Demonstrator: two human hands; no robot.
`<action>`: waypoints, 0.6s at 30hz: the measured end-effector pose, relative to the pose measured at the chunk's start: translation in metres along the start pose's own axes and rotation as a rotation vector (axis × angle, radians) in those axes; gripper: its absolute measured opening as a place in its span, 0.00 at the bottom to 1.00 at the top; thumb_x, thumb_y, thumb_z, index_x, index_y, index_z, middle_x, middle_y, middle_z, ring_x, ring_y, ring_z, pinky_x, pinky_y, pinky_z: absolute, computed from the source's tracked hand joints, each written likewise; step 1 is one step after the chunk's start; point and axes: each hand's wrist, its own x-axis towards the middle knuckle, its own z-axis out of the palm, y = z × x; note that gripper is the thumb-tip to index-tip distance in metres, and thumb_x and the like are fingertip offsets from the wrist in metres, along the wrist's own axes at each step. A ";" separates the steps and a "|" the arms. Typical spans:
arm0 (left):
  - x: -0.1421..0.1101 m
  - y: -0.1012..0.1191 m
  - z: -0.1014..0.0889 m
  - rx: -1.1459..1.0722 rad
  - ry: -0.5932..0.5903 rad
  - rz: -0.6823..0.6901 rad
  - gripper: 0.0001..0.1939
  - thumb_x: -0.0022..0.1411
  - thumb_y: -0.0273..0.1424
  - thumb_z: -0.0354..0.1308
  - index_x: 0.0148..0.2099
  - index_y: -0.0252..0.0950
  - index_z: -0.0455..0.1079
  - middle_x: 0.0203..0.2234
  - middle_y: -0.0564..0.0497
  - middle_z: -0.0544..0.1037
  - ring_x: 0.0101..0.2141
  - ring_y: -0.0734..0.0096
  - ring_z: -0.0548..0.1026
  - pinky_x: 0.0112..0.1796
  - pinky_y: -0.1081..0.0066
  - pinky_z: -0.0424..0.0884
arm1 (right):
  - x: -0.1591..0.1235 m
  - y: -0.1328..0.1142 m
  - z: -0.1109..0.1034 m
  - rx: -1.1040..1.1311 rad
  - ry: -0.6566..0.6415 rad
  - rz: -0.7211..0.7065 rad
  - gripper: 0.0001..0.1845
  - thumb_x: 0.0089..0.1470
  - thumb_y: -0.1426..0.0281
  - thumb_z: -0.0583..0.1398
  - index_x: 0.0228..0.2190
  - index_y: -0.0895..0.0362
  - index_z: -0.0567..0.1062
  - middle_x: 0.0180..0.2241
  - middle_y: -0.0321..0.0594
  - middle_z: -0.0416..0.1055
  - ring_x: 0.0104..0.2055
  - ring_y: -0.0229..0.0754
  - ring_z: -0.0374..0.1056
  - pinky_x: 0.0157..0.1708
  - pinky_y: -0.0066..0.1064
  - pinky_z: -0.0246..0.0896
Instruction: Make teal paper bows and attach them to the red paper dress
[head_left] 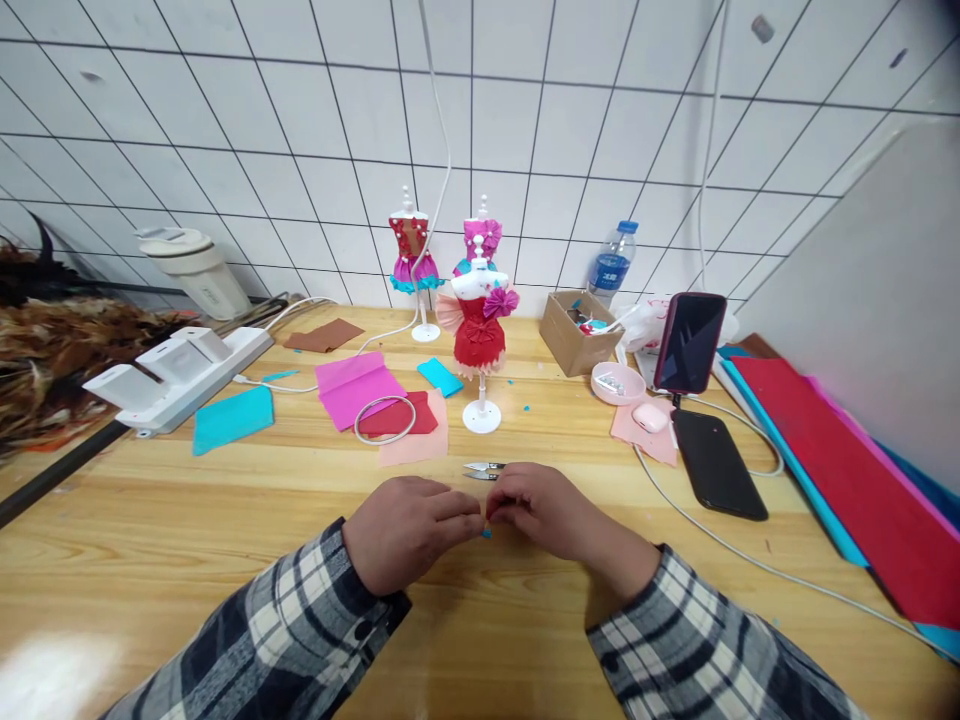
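At the middle of the table my left hand [416, 525] bends inward, its fingers pressed together. My right hand [544, 510] faces it in a pinch, with a trace of red at its fingertips. The fingertips of both hands nearly meet, and what lies between them is too small to make out. Right below the left fingertips is a tiny blue scrap [487, 533]. Thread snips [482, 470] lie just beyond the right hand, their blades pointing left and the rest hidden behind it. Past them stands a small white dress form [480, 345] in a red paper dress with a magenta flower.
Two more dressed forms [412, 250] stand behind. Coloured paper sheets [360, 388] and a metal ring [358, 425] lie left, near a power strip [202, 380]. To the right are a cardboard box [577, 345], a pink dish [619, 395], phones [720, 465], a cable and long paper [840, 470].
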 end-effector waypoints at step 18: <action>0.005 0.003 0.011 -0.076 0.003 -0.028 0.10 0.64 0.25 0.51 0.41 0.40 0.73 0.33 0.54 0.81 0.28 0.72 0.76 0.27 0.73 0.67 | -0.007 -0.008 -0.005 -0.408 -0.061 -0.081 0.05 0.57 0.74 0.59 0.30 0.56 0.75 0.31 0.37 0.71 0.35 0.40 0.64 0.33 0.30 0.58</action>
